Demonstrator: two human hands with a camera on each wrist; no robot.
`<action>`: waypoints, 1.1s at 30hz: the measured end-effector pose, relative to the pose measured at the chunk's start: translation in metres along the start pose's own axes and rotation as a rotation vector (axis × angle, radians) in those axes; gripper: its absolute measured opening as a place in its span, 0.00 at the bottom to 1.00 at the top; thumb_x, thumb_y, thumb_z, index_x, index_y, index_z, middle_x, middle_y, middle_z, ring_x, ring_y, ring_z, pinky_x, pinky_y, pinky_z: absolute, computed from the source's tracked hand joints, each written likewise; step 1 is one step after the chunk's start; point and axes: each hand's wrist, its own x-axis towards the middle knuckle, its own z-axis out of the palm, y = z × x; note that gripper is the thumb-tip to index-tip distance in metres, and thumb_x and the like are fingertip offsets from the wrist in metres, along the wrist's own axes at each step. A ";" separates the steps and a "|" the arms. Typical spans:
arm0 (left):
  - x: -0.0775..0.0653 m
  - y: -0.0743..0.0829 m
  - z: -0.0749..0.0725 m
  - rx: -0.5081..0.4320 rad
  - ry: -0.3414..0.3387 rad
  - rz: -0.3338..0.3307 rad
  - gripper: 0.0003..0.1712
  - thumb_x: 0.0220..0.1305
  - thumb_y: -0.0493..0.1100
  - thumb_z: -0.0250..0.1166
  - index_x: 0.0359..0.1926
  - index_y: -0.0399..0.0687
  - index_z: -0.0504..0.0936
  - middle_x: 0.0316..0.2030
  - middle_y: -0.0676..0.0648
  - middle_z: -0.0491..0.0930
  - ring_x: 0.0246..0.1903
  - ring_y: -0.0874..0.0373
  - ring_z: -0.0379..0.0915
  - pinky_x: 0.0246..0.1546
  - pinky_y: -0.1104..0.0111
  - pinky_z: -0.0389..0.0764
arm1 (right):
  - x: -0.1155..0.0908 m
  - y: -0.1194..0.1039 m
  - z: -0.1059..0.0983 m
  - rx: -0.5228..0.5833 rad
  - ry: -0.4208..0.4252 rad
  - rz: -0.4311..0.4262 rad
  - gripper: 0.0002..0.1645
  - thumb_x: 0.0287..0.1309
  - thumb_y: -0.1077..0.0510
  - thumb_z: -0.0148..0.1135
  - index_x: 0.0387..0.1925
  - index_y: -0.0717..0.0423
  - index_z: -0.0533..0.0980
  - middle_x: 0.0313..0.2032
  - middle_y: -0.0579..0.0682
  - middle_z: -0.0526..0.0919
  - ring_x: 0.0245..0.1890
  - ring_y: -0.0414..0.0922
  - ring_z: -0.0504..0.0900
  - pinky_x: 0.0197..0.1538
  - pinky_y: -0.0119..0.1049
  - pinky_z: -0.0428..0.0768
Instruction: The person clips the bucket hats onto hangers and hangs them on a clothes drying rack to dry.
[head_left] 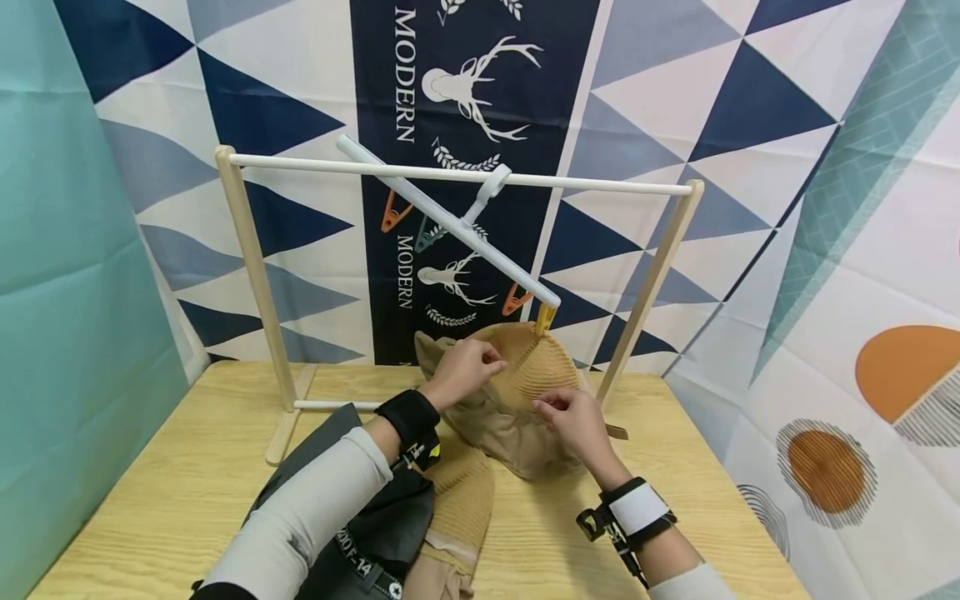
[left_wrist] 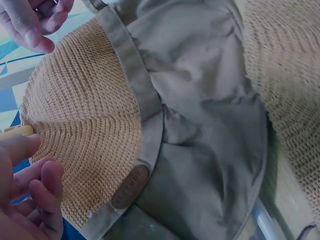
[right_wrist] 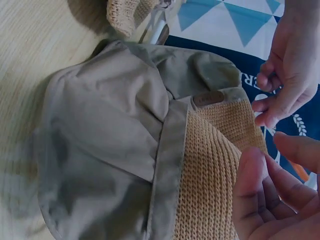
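A sun hat with a tan knitted crown and a khaki fabric brim hangs from a yellow clip at the low end of a tilted white hanger. A brown oval patch marks its band. My left hand is at the crown's left side, fingers loosely bent and nothing held. On the other side, my right hand hovers close by the crown; its thumb and index fingertips are near each other, with nothing visible between them in the right wrist view.
The hanger hooks over the white rod of a wooden-legged rack. Orange clips and a green clip hang from it. Dark grey fabric with a lettered band and another knitted piece lie on the table.
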 end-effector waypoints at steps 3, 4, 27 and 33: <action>-0.003 -0.004 0.001 0.029 -0.002 0.006 0.10 0.63 0.48 0.67 0.34 0.47 0.88 0.31 0.52 0.86 0.28 0.62 0.79 0.32 0.71 0.76 | -0.001 0.001 0.004 -0.011 -0.002 0.005 0.07 0.58 0.62 0.67 0.33 0.65 0.84 0.25 0.58 0.84 0.21 0.47 0.82 0.23 0.27 0.75; -0.004 -0.004 0.001 0.030 0.000 0.010 0.10 0.63 0.48 0.67 0.34 0.47 0.89 0.31 0.51 0.87 0.30 0.61 0.80 0.33 0.70 0.77 | -0.001 0.001 0.006 -0.016 -0.005 0.004 0.07 0.58 0.62 0.67 0.33 0.65 0.84 0.25 0.57 0.84 0.21 0.48 0.82 0.23 0.27 0.74; -0.031 -0.044 0.003 0.035 -0.081 -0.108 0.08 0.60 0.46 0.69 0.35 0.46 0.87 0.34 0.49 0.85 0.33 0.58 0.79 0.35 0.67 0.77 | -0.013 0.003 0.043 -0.091 -0.095 -0.005 0.04 0.55 0.60 0.70 0.30 0.58 0.86 0.23 0.49 0.85 0.18 0.37 0.72 0.23 0.29 0.68; -0.038 -0.049 0.000 0.072 -0.125 -0.173 0.10 0.61 0.45 0.69 0.39 0.44 0.87 0.37 0.46 0.85 0.36 0.55 0.80 0.38 0.64 0.78 | -0.015 0.005 0.049 -0.091 -0.117 -0.017 0.05 0.54 0.59 0.70 0.30 0.58 0.86 0.21 0.48 0.84 0.18 0.37 0.73 0.23 0.30 0.70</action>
